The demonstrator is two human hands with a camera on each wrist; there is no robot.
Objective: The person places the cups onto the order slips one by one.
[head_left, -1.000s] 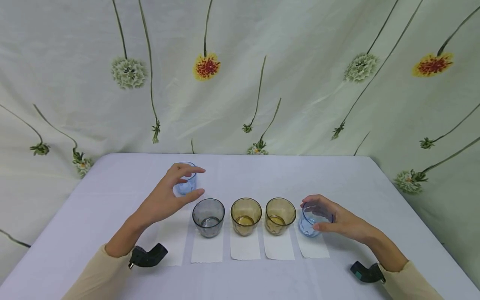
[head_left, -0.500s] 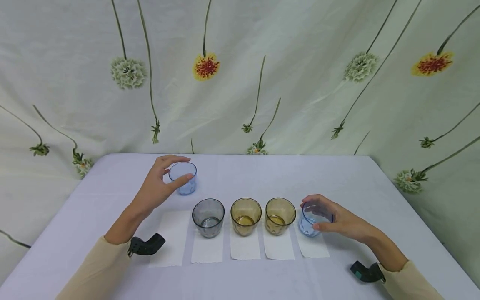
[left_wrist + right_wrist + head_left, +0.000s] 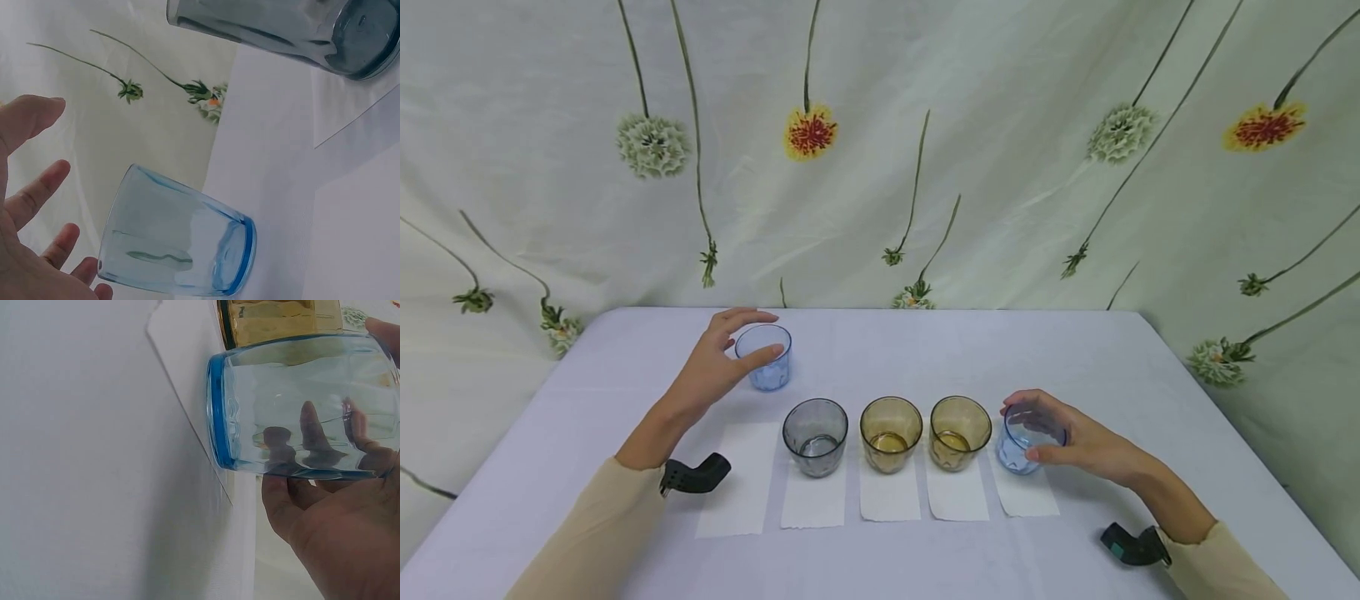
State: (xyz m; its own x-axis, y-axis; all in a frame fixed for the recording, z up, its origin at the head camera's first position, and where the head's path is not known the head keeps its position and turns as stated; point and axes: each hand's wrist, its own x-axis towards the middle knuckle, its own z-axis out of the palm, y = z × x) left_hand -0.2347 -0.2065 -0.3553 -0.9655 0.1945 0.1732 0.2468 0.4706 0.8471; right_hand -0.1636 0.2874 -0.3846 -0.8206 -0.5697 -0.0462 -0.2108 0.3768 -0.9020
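Observation:
At the back left of the table stands a blue drinking glass (image 3: 770, 373). My left hand (image 3: 709, 367) reaches over its near left side, thumb and fingers spread about the rim. In the left wrist view the fingers (image 3: 39, 195) stay loose beside that glass's rim, not wrapped round it. A second blue glass (image 3: 1015, 457) is at the right end of the row, over a white paper strip. My right hand (image 3: 1086, 443) holds it from the right, thumb in front and fingers behind, as the right wrist view also shows around the blue glass (image 3: 281, 394).
A grey glass (image 3: 816, 442) and two amber glasses, one in the middle (image 3: 891, 437) and one to its right (image 3: 960, 437), stand on paper strips in a row. The leftmost paper strip (image 3: 739, 483) bears no glass. A flowered cloth (image 3: 1000, 183) hangs behind the table.
My left hand has moved left and back, from in front of the far blue glass to around its rim. That glass has shifted very slightly left in view. The right hand keeps its place.

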